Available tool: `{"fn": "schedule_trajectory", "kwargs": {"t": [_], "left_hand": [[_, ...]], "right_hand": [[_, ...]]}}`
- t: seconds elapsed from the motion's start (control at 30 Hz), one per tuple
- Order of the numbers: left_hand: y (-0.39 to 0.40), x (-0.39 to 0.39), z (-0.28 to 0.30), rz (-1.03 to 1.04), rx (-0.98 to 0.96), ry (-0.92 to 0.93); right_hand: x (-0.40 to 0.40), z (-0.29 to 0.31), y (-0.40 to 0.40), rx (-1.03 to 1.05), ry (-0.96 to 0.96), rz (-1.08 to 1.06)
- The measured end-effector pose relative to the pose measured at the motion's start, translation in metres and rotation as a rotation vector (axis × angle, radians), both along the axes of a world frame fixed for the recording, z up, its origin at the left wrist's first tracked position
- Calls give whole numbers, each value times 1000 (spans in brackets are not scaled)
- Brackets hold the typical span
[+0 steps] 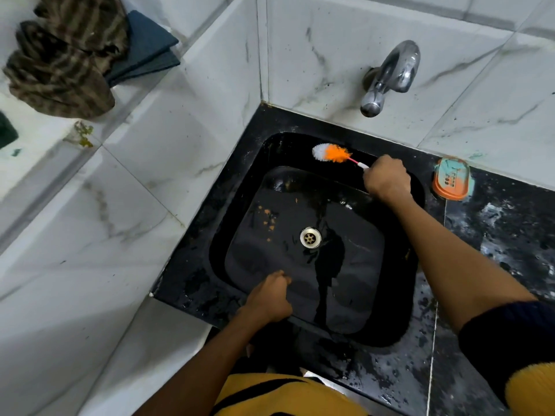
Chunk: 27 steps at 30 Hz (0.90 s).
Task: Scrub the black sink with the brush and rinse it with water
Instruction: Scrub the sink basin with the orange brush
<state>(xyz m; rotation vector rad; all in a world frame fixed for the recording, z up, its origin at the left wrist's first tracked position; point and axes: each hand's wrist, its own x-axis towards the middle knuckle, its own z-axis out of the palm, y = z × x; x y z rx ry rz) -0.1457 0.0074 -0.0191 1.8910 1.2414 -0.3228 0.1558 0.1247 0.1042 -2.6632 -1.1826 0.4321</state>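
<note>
The black sink (240, 205) fills the middle, wet, with orange-brown specks near its far left wall and a metal drain (310, 237) in the bottom. My right hand (387, 180) is shut on the handle of a brush (330, 153) with orange and white bristles. The bristles lie against the sink's far rim below the tap. My left hand (270, 297) is closed into a fist and rests on the sink's near rim, with nothing seen in it. A chrome tap (387, 76) sticks out of the wall above; no water runs from it.
An orange soap dish (450, 183) sits on the wet black counter (495, 235) to the right. White marble-look tiles line the walls. A striped brown cloth (60, 64) and a folded blue cloth (147, 46) lie on a ledge at the upper left.
</note>
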Motion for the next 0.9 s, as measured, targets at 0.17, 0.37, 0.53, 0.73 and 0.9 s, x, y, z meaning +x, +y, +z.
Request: {"fn": "schedule_trajectory", "kwargs": {"t": [0.17, 0.37, 0.53, 0.73, 0.9], "left_hand": [[1, 1, 1, -3, 15, -35], [1, 0, -1, 13, 40, -88], [0, 3, -2, 9, 51, -87], [0, 3, -6, 3, 43, -74], [-1, 3, -6, 15, 51, -101]], "right_hand": [[7, 16, 11, -26, -60, 73], [49, 22, -20, -73, -139, -55], [79, 36, -45, -188, -373, -87], [61, 63, -24, -146, -577, 212], [61, 64, -15, -162, -573, 108]]}}
